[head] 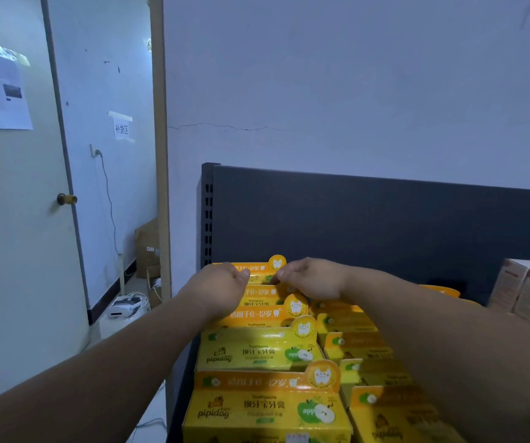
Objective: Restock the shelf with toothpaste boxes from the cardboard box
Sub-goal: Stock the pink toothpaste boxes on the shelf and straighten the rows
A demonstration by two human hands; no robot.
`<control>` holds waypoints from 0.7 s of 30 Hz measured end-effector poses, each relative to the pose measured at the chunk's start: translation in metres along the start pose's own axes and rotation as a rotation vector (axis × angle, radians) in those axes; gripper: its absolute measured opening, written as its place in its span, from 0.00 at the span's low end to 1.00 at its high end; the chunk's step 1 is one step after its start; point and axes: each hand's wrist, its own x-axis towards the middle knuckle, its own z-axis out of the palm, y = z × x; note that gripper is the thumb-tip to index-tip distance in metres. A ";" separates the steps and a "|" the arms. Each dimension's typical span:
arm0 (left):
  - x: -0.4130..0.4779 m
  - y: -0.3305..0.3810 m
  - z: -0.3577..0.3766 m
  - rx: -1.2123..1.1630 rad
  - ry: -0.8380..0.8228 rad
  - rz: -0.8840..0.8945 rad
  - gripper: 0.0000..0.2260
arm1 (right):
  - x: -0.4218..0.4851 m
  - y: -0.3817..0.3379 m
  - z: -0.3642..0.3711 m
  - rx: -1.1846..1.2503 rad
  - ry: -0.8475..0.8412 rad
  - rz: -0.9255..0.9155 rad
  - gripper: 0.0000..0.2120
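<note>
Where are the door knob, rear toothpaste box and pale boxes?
Door knob (67, 198): head view, brass end.
Rear toothpaste box (254, 267): head view, orange top strip.
Pale boxes (527, 295): head view, front panel.

Yellow toothpaste boxes (267, 407): brand "pipidog", "Toothpaste", "apple" on green apple gfx, orange top strip w/ "6-12岁". Paper wall sign (121, 129) reads "补货区". Door sheet (3, 97): print too small to read.

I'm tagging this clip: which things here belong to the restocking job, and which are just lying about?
Job: yellow toothpaste boxes, dark shelf, left hand, right hand.
Lying about: pinkish boxes, brown cartons, white device, paper notice.
</note>
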 end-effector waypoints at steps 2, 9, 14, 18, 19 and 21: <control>0.004 0.000 0.002 -0.023 -0.020 -0.012 0.20 | 0.003 0.004 0.001 0.038 -0.032 -0.002 0.18; 0.020 -0.010 0.000 -0.022 0.078 -0.039 0.19 | 0.029 0.017 -0.005 0.072 0.283 -0.009 0.16; 0.033 -0.019 0.002 -0.040 0.099 -0.109 0.17 | 0.045 0.022 -0.006 0.067 0.225 0.020 0.21; 0.039 -0.024 0.006 -0.141 0.096 -0.178 0.23 | 0.052 0.025 -0.003 0.083 0.172 0.032 0.23; 0.039 -0.023 0.006 -0.170 0.066 -0.194 0.24 | 0.052 0.025 -0.003 0.075 0.158 0.030 0.24; 0.039 -0.021 0.006 -0.223 0.030 -0.212 0.25 | 0.050 0.026 -0.003 0.055 0.127 0.033 0.23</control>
